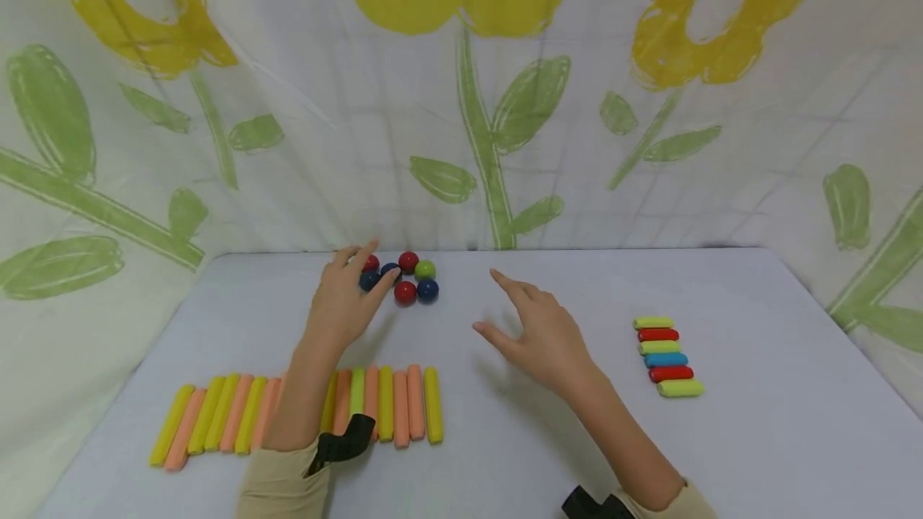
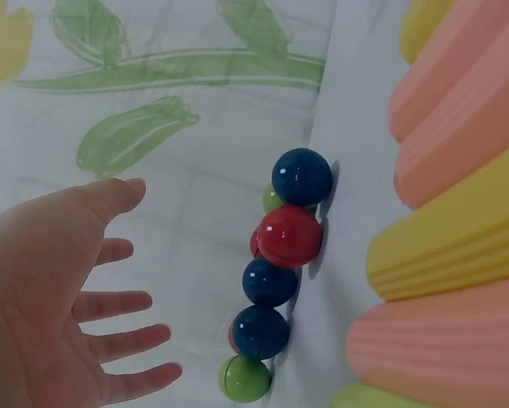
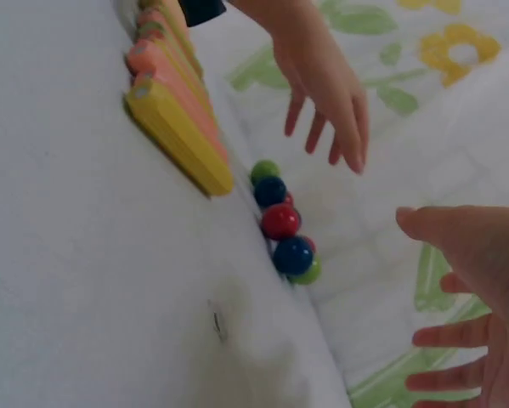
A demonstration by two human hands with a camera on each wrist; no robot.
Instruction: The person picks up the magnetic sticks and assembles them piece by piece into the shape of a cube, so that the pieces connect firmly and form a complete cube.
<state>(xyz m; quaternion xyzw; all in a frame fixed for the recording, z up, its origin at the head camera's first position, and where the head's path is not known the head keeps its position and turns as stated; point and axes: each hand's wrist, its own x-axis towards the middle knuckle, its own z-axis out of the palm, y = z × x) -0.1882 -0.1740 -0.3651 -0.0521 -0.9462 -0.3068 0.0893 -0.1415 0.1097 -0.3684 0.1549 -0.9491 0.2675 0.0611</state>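
Observation:
My left hand [image 1: 337,307] hovers beside a cluster of small glossy balls near the table's back edge, its fingers spread and holding nothing. Among them are a red ball [image 1: 405,293], a dark blue ball [image 1: 428,290] and a green ball [image 1: 425,269]; the hand partly covers others in the head view. In the left wrist view, a gap separates the fingers from the blue ball [image 2: 260,332] nearest them. Raised above the table to the right of the balls, my right hand [image 1: 544,336] has its thumb apart from the extended fingers and nothing in its grasp.
A long row of yellow, salmon and green sticks [image 1: 433,405] lies at the front left, partly under my left forearm. Farther right, several short sticks [image 1: 665,360] in green, red and blue form a column. Behind the white table [image 1: 519,463] hangs a flower-printed cloth [image 1: 310,175].

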